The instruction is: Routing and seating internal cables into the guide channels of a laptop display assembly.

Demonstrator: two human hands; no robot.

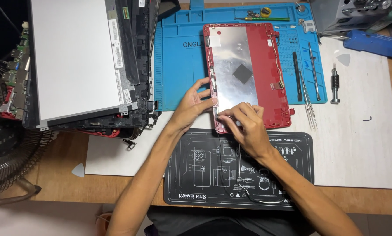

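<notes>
Centrally, my left hand [191, 107] steadies the red lid [266, 65] at its left edge, fingers spread open; my right hand [244, 124] pinches a thin cable [231, 175] at its lower corner. Lid: foil-lined plastic, dark square pad, straddling the blue mat [178, 65] and black mat [196, 175]. White label strips edge the stacked panel [73, 57].

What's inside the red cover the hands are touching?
Inside the red cover are a silver foil sheet, a dark square pad and thin wires. The right hand hides the near corner.
</notes>
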